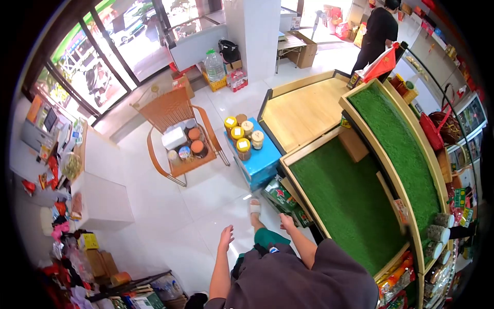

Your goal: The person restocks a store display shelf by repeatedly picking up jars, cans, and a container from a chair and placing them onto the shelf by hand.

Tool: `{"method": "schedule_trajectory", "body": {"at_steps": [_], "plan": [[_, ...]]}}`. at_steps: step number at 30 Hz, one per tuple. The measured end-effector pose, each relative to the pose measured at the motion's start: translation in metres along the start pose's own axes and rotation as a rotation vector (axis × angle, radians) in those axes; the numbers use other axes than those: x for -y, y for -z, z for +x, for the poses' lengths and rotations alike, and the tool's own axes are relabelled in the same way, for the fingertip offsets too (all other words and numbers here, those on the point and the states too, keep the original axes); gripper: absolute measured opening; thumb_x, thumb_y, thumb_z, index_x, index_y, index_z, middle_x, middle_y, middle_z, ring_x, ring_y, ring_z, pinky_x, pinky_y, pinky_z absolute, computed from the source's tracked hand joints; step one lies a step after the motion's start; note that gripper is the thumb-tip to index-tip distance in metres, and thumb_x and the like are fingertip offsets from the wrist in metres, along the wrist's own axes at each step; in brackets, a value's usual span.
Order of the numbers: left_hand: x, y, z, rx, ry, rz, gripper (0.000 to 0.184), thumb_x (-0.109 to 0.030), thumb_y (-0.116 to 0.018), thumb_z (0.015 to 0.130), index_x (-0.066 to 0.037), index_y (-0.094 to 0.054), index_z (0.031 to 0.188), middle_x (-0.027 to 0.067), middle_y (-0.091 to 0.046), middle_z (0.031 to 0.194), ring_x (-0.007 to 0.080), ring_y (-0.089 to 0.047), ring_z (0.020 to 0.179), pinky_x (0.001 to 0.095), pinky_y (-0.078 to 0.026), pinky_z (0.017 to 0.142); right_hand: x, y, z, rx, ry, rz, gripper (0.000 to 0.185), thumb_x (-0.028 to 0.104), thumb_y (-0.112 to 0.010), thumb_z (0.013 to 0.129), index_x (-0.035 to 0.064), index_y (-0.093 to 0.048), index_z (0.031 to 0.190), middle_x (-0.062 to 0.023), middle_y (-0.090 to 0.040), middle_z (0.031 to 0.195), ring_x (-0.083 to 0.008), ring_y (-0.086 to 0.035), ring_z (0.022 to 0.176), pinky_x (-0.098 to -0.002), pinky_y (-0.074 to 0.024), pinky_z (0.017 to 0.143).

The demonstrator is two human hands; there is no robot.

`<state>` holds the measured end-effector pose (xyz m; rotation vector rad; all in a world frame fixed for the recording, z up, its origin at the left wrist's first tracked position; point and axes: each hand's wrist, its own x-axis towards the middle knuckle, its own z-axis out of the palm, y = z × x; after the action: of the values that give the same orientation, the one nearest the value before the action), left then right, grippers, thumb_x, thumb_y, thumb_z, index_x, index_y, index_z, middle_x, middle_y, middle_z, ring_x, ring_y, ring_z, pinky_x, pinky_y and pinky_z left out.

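Currently, I'm watching the left hand [226, 239] hanging over the glossy, pale floor tiles [190, 203], its fingers loosely parted and gripping nothing. The right hand [287, 223] is hovering near the green carton [279, 194], its fingers slightly curled and also bare. The carton is sitting low, between the blue surface [264, 160] and the wooden display stand [303, 113]. Smooth, open floor is spreading to the left, while the stand's long edge is closing off the right. Ahead, the blue surface is carrying round jars [237, 133], three of them wearing yellow lids. Across a gap, a brown rocking chair [167, 110] with curved arms is holding more containers [194, 135]. Flat green turf [339, 201] is lining the stand, pale wood framing it.
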<state>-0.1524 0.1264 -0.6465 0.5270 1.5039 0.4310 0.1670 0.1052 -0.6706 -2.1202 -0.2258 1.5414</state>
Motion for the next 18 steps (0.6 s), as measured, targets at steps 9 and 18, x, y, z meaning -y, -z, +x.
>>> {"method": "schedule_trajectory", "body": {"at_steps": [9, 18], "plan": [[-0.183, -0.015, 0.07, 0.164, -0.062, 0.075, 0.065, -0.051, -0.049, 0.09, -0.006, -0.041, 0.136, 0.0141, -0.041, 0.141, 0.0336, -0.036, 0.131, 0.0455, -0.033, 0.105, 0.104, -0.091, 0.079, 0.107, -0.008, 0.5, 0.048, 0.047, -0.06, 0.08, 0.0064, -0.057, 0.105, -0.0093, -0.055, 0.097, -0.0236, -0.059, 0.073, -0.0319, -0.0521, 0.06], [-0.295, -0.061, 0.159, 0.253, -0.088, -0.026, 0.075, -0.049, -0.056, 0.089, -0.002, -0.031, 0.141, 0.0163, -0.032, 0.146, 0.0343, -0.031, 0.134, 0.0433, -0.031, 0.107, 0.252, -0.144, 0.079, 0.27, 0.117, 0.573, 0.087, 0.051, -0.069, 0.078, 0.0073, -0.029, 0.142, -0.0132, -0.042, 0.135, -0.0313, -0.054, 0.105, -0.0362, -0.0501, 0.083]]}}
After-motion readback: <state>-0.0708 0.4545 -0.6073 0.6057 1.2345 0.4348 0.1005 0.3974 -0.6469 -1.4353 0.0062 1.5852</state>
